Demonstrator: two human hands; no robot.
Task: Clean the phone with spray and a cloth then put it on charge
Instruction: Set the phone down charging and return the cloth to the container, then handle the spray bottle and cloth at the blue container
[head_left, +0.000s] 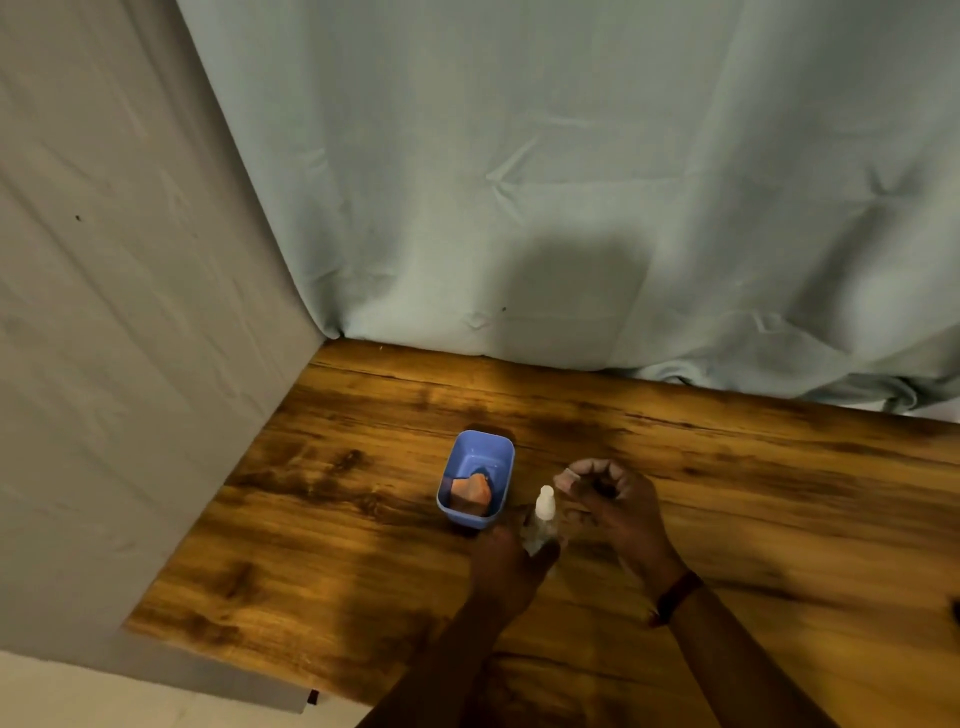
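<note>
- Your left hand (506, 558) grips the lower part of the spray bottle (544, 514), which is upright just beside the blue tub (457, 460); a loose hold may tip it and wet the wooden table (779, 493)
- Your right hand (608, 499) is curled near the nozzle; I cannot tell if it pinches a cap, which could drop
- The orange cloth (470, 491) lies in the tub; the phone is not in view, so spray released now would be wasted

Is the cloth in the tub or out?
In: the orange cloth sits bunched inside the blue tub.
</note>
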